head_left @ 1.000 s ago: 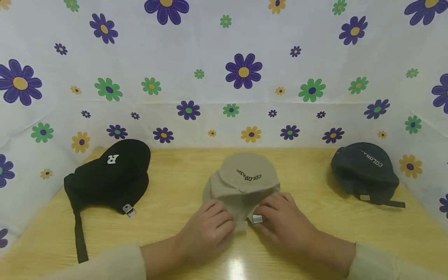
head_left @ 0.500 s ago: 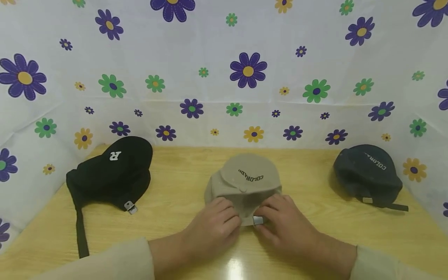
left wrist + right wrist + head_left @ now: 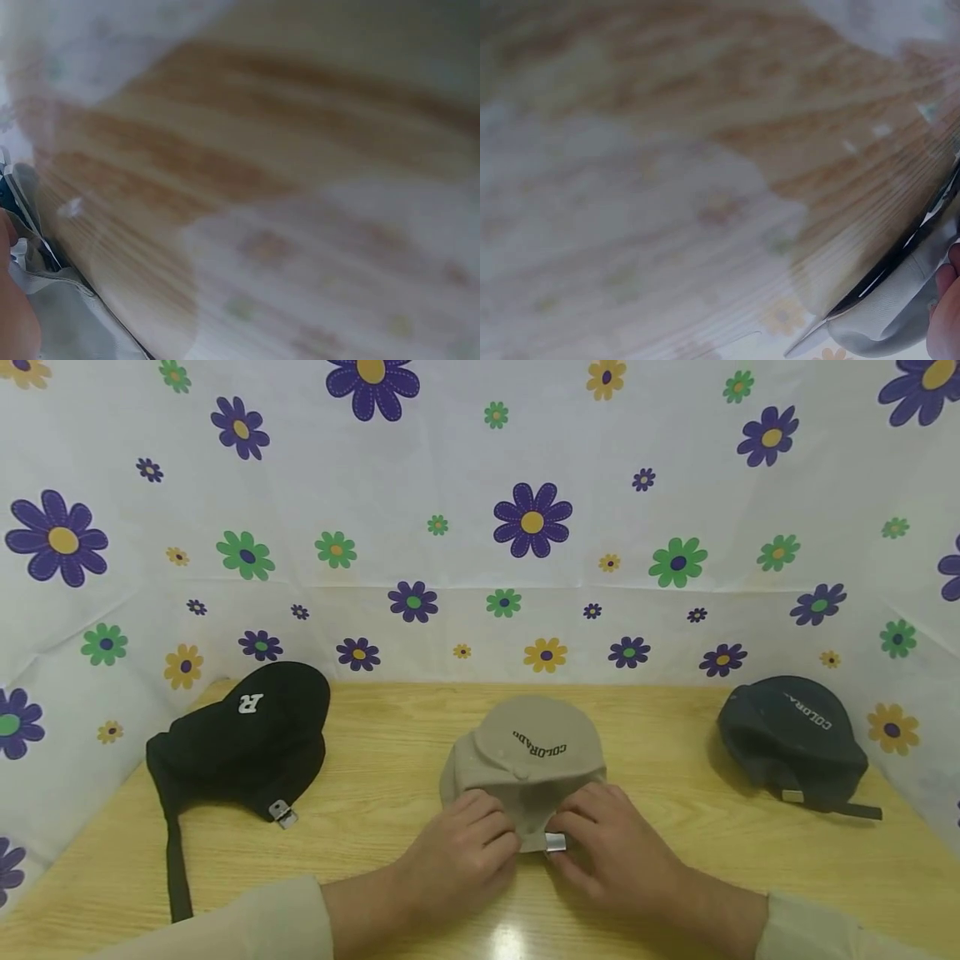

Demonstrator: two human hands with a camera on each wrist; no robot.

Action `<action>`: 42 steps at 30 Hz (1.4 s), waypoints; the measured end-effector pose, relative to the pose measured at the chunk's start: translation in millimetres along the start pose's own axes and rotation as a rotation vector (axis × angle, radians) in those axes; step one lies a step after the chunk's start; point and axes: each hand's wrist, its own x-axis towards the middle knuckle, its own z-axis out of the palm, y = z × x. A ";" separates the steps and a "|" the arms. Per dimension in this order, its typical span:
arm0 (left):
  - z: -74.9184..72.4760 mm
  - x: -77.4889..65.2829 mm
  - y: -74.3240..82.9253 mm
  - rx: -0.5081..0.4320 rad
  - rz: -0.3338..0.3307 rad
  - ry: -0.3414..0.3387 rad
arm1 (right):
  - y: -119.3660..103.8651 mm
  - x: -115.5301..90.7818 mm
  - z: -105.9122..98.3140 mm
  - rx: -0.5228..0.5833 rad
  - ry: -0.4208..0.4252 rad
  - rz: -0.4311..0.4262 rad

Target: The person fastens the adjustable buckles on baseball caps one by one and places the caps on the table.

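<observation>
A beige cap (image 3: pixel 542 731) with COLORADO lettering, upside down to me, sits at the middle of the table with its back strap toward me. My left hand (image 3: pixel 461 852) pinches the strap at its left side, fingers curled. At the strap's right side my right hand (image 3: pixel 615 839) pinches by the silver buckle (image 3: pixel 555 842), which shows between thumb and forefinger. The strap bridges the gap between both hands. Fingertips are partly hidden by the knuckles. In the left wrist view only an edge of the cap (image 3: pixel 71 319) and of the hand shows; the right wrist view is similar.
A black cap (image 3: pixel 240 747) with a white R lies at the left, its long strap hanging toward me. On the right is a dark navy cap (image 3: pixel 795 739) with a short strap end. A flowered cloth (image 3: pixel 450 468) stands behind the wooden table (image 3: pixel 375 760).
My left hand has shifted slightly right, toward the right hand. The strap, earlier with a gap beside the buckle, now runs up to it. The head view has also shifted a little.
</observation>
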 end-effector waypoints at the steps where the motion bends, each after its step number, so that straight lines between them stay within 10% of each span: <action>1: -0.1 0.0 -0.2 0.001 -0.003 -0.003 | -0.1 0.0 -0.3 -0.001 -0.003 0.004; 42: 4.9 -2.8 -0.6 -0.010 0.023 0.087 | 3.1 -2.1 1.3 0.046 0.037 -0.058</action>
